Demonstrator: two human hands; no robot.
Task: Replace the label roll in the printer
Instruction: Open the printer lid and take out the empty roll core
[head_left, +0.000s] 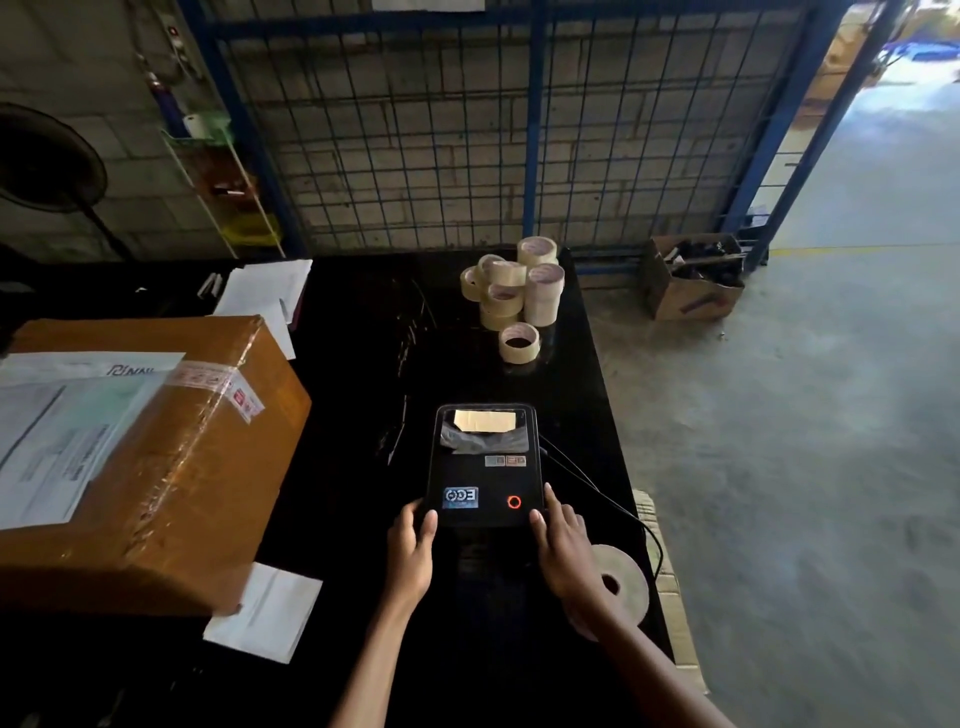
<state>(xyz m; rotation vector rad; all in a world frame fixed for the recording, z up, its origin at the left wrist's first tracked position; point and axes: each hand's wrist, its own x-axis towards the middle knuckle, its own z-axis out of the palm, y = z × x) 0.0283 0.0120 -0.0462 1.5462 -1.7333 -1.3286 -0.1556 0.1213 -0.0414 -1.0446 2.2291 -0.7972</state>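
Observation:
A black label printer sits on the black table, lid closed, with a lit red ring button and a pale label strip showing at its far end. My left hand rests against the printer's near left corner, fingers spread. At the near right corner is my right hand, fingers apart and touching the edge. A white label roll lies flat on the table just right of my right wrist, partly hidden by it.
A large taped cardboard box with paperwork fills the left. Several tape rolls are stacked at the far edge. Loose papers lie near the box. A black cable runs from the printer's right side. The table edge drops to concrete floor on the right.

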